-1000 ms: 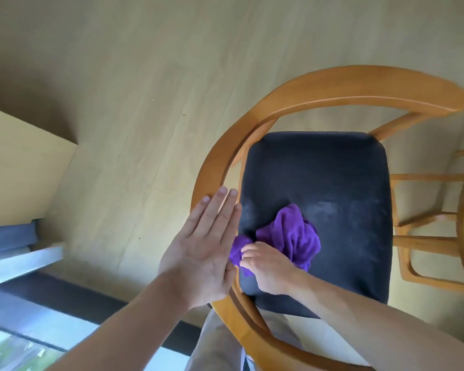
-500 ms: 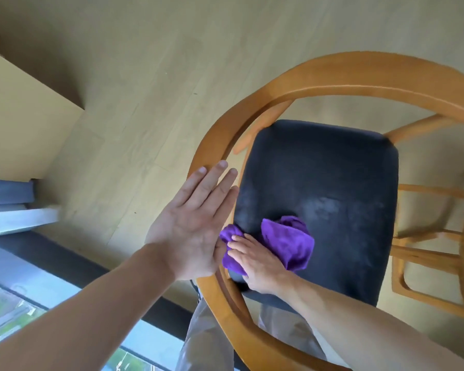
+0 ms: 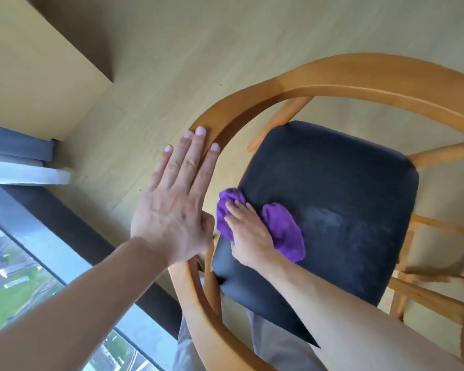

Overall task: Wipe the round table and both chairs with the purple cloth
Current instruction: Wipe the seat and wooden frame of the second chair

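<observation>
A: Reaching in from the bottom edge, both bare forearms crossed the grey trousers (image 3: 273,341) toward the chair (image 3: 359,76). What did each hand do?

B: The left hand (image 3: 174,210) lay flat with straight fingers on the curved wooden armrest (image 3: 212,124), gripping nothing. The right hand (image 3: 248,235) pressed the purple cloth (image 3: 284,231) onto the near left corner of the dark seat (image 3: 346,188), fingers spread over it rather than curled; the cloth bunched out on both sides of the hand.

A: Anything blocking the view?

B: The left hand and wrist covered a stretch of the armrest, and the right forearm hid the seat's near edge. Pale smears showed on the seat just right of the cloth.

A: And farther out?

B: A window (image 3: 24,277) with a dark frame sat at lower left, a pale cabinet (image 3: 32,62) at upper left, light wood floor (image 3: 172,36) beyond. At the right edge stood more wooden rungs (image 3: 434,285).
</observation>
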The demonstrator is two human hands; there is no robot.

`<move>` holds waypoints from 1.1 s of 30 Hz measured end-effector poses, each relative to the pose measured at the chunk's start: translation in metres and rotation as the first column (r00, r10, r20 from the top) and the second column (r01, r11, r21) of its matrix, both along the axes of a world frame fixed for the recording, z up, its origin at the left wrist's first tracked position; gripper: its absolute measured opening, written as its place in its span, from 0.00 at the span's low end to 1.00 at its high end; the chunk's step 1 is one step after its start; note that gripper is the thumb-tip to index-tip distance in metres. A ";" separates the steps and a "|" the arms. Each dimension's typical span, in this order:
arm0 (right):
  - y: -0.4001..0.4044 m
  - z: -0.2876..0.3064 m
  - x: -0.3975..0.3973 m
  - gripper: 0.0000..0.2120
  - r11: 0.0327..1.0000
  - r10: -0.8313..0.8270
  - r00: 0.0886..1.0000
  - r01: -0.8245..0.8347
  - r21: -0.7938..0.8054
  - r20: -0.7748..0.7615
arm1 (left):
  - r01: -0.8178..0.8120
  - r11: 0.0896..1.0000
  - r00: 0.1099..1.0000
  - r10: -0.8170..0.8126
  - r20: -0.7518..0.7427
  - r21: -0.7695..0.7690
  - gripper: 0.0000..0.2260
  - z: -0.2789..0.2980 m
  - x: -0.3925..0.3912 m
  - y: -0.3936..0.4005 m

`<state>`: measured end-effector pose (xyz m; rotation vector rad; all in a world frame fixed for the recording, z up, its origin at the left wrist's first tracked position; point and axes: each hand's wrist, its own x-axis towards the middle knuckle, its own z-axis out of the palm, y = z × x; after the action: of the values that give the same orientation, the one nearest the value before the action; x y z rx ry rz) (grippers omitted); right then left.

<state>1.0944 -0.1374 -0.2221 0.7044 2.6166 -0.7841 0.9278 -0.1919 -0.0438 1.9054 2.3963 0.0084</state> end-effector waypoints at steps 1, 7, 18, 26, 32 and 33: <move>-0.015 0.004 0.012 0.25 0.996 0.087 0.996 -0.087 -0.021 0.011 | 0.000 1.000 1.000 0.000 -0.003 0.000 0.40 0.001 0.001 0.001; -0.014 0.026 0.026 0.09 0.962 0.234 0.971 -0.224 -0.159 0.050 | -0.010 1.000 1.000 0.010 -0.015 -0.028 0.40 0.005 0.002 0.000; -0.066 0.015 0.043 0.20 0.925 0.380 0.924 -0.379 -0.018 0.040 | -0.071 0.995 0.997 0.070 -0.019 -0.072 0.38 -0.032 0.070 -0.098; -0.057 0.046 0.108 0.13 0.885 0.443 0.895 -0.426 -0.185 0.056 | -0.091 0.991 0.982 0.106 0.157 -0.100 0.34 -0.039 0.111 -0.150; -0.062 0.023 0.014 0.26 0.951 0.277 0.957 -0.285 -0.120 -0.081 | -0.122 0.991 0.974 0.129 0.185 -0.050 0.35 -0.043 0.121 -0.150; -0.066 0.015 0.012 0.26 0.931 0.353 0.936 -0.353 -0.089 -0.018 | -0.121 0.992 0.976 0.127 0.176 -0.045 0.36 -0.045 0.121 -0.152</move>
<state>1.1066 -0.2032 -0.2074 0.1948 2.5818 -0.7838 1.0486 -0.3436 -0.0884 1.6612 2.3739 0.1386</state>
